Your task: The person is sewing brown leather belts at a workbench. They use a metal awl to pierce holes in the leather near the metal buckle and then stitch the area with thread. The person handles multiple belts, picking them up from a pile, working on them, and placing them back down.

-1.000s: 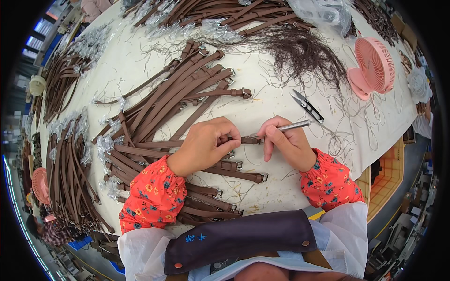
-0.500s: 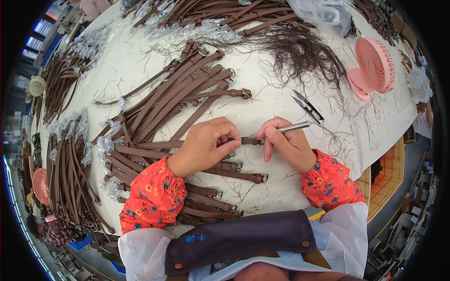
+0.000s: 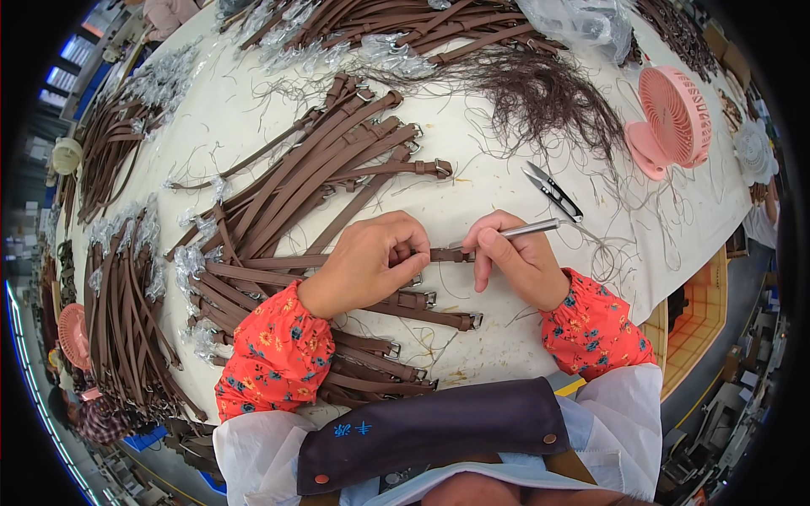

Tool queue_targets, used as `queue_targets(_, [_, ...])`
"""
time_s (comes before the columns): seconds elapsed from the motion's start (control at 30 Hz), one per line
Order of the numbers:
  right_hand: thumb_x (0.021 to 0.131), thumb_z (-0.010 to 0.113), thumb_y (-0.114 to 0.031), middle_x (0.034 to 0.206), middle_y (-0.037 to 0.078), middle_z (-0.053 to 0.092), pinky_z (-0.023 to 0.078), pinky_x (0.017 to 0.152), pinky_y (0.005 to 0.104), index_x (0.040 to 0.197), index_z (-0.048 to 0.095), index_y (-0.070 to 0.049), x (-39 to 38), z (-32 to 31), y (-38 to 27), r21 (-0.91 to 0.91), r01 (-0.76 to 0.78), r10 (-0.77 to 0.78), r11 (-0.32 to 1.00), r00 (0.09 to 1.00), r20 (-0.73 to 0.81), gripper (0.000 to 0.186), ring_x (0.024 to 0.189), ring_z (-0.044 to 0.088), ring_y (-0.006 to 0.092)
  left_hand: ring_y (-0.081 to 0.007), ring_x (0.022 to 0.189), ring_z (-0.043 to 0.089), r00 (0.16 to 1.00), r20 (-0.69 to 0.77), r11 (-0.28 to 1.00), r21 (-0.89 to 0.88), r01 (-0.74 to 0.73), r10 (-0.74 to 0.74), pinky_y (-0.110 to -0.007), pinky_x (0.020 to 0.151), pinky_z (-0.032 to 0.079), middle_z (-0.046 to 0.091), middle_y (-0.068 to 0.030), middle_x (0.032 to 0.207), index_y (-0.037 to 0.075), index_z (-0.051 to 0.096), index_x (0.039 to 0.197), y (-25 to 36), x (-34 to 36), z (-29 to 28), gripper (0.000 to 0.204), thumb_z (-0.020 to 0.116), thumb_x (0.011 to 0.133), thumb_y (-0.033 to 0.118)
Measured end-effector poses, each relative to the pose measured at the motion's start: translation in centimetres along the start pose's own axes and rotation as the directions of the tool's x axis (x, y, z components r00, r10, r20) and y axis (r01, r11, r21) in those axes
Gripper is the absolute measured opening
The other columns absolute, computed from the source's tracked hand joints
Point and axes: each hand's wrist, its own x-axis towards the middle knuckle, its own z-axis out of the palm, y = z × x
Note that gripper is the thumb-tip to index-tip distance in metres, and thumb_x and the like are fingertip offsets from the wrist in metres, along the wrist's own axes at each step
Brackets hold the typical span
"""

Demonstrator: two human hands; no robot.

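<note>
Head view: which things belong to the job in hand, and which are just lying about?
In the job:
slim metal tool, in the right hand
brown strap between the hands
similar straps by the left hand, probably

Apparently just lying about:
snips, unheld
dark thread tangle
pink fan at right
clear plastic at the far side

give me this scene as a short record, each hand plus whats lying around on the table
left hand: thumb and fingertips together at a brown strap
right hand: holding a slim metal tool, pointed toward the strap's end
table: white, strewn with loose threads
snips: black-handled, lying beyond right hand
fan: pink, upper right
</note>
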Motion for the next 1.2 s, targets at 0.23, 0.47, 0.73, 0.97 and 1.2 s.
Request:
queue_targets(0.23, [0.110,0.046,-0.027,0.067,0.001,0.062,0.044,0.068,0.0241,0.106,0.060,-0.002,-0.1,0.0,0.1,0.008,-0.008,0.008,1.000,1.000,0.011,0.029,0.060,0.059,0.0066,-0.0116,0.070,0.062,1.000,0.014,1.000,0.007,0.010,-0.010,-0.027,0.066,0.052,0.066,-0.0060,0.093,0.001,0.065,0.090,-0.1,0.1,0.1,0.007,0.071,0.089,0.005])
queue_targets(0.47, [0.110,0.045,-0.027,0.067,0.001,0.062,0.048,0.074,0.0269,0.107,0.059,-0.002,0.0,0.1,0.1,0.014,0.018,-0.018,1.000,1.000,0.002,0.029,0.061,0.059,0.0073,-0.0133,0.070,0.062,0.998,-0.047,0.999,0.035,0.030,-0.029,-0.028,0.064,0.051,0.066,-0.0048,0.102,0.003,0.066,0.093,0.5,-0.3,0.0,0.010,0.073,0.087,0.007])
queue_targets(0.73, [0.110,0.043,-0.026,0.072,0.008,0.063,0.052,0.074,0.0299,0.110,0.057,-0.001,0.1,0.1,0.7,0.037,0.125,-0.122,0.991,0.989,-0.078,0.030,0.064,0.064,0.0140,-0.0256,0.082,0.063,0.977,-0.065,0.902,0.400,-0.161,0.203,-0.036,0.070,0.051,0.064,-0.0058,0.092,0.006,0.065,0.089,0.8,-0.4,0.8,0.017,0.079,0.079,0.007])
queue_targets(0.97, [0.110,0.043,-0.026,0.073,0.007,0.063,0.052,0.078,0.0309,0.110,0.057,-0.001,0.1,0.1,0.6,0.039,0.109,-0.106,0.993,0.991,-0.080,0.029,0.066,0.064,0.0130,-0.0207,0.070,0.063,0.978,-0.108,0.921,0.368,-0.129,0.180,-0.033,0.064,0.052,0.061,-0.0061,0.086,0.003,0.062,0.088,0.6,-0.5,1.1,0.018,0.079,0.079,0.002])
queue_targets(1.2, [0.110,0.043,-0.027,0.070,0.002,0.062,0.050,0.089,0.0324,0.110,0.057,-0.002,0.0,0.3,0.4,0.084,0.090,-0.086,0.992,0.995,-0.056,0.029,0.068,0.062,0.0092,-0.0125,0.067,0.060,0.991,-0.131,0.999,0.048,0.005,0.001,-0.027,0.061,0.051,0.058,-0.0055,0.091,0.002,0.064,0.093,1.5,-0.2,0.7,0.021,0.079,0.080,-0.003])
